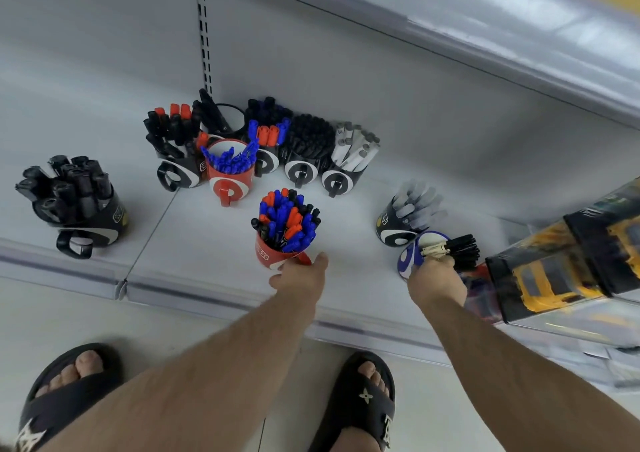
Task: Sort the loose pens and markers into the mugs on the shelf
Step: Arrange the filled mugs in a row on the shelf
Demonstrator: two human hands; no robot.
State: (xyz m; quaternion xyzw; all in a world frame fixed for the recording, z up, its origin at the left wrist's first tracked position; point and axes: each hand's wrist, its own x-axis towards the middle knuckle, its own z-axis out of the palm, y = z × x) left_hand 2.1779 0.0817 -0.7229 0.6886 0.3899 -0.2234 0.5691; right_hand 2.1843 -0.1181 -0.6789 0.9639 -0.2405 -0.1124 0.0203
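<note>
Left hand [300, 276] curled round the handle of a red mug [273, 254] near the front edge of the shelf [194, 237], thumb stretched along the rim side; mug crammed with blue, red and black pens [287, 218], caps up. Right hand [438, 278] closed on the lower side of a blue mug [410, 256], tipped toward the right, with a bundle of black markers [462, 249] sticking out sideways and a pale label at the mouth; exact finger positions hidden behind the wrist. Just behind the blue mug, a black mug of grey markers [417, 202]. Farther back, a tight cluster: red mug with blue pens [230, 162] in front, black mug with black and red markers [169, 129] at its left, then black mugs of blue and red pens [268, 133], black pens [310, 136] and white markers [356, 143], handles turned forward. Well apart at the far left, a lone black mug of thick black markers [69, 188]. At the right, boxed yellow toy trucks [554, 271] touching the shelf edge. Below, both feet in black sandals [360, 399] on the pale floor.
</note>
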